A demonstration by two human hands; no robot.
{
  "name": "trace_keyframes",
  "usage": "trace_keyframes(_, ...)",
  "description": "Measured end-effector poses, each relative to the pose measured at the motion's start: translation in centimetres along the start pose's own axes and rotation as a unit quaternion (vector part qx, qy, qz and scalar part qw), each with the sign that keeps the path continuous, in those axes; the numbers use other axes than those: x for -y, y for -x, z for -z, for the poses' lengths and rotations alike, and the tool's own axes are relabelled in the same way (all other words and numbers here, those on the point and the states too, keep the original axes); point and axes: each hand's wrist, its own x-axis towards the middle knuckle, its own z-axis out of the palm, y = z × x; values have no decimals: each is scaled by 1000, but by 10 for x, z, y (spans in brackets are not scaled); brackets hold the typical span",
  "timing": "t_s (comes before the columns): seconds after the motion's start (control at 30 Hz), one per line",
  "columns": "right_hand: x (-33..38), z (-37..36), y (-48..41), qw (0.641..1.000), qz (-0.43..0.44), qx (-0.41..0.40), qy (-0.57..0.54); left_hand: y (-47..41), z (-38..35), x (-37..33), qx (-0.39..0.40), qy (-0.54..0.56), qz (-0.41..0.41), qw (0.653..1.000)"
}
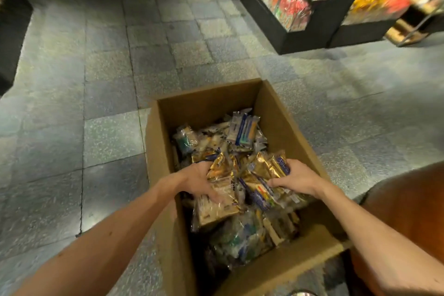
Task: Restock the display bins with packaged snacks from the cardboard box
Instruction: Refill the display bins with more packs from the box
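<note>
An open cardboard box [209, 101] stands on the tiled floor right below me, filled with several packaged snacks in gold, blue and clear wrappers [242, 130]. Both my hands are inside it. My left hand [199, 180] grips a bunch of gold snack packs [223, 173] from the left side. My right hand [298, 175] holds gold and blue packs [271, 163] from the right side. The bunch between the two hands sits on top of the pile. Packs deeper in the box are in shadow.
Black display shelves [319, 19] stocked with colourful snack bags stand at the upper right, blurred. A dark fixture [12, 31] borders the far left. Grey tiled floor [108, 79] spreads around the box. My orange-clad knee [408, 199] is at the right.
</note>
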Motion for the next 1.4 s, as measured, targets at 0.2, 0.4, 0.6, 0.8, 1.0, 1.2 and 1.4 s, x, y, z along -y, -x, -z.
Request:
trace_keyframes(0.2, 30, 24, 68, 994, 87, -60, 16, 137, 43, -34, -82, -16, -50, 995)
trace_keyframes(0.4, 140, 23, 170, 966, 258, -27, 17, 301, 48, -31, -218, 7, -42, 975)
trace_keyframes(0.6, 221, -40, 231, 900, 433, 44, 27, 466, -23, 0, -374, 62, 25, 925)
trace_keyframes(0.8, 273, -169, 327, 795, 562, 191, 123, 613, -184, 19, -511, 151, 124, 837)
trace_keyframes(1.0, 287, -320, 469, 663, 646, 323, 196, 735, -373, -2, -663, 259, 262, 652)
trace_keyframes(1.2, 247, -464, 606, 603, 605, 475, 211, 805, -551, -26, -779, 393, 279, 402)
trace_keyframes(1.4, 177, -606, 738, 582, 529, 576, 221, 851, -697, -19, -837, 453, 229, 207)
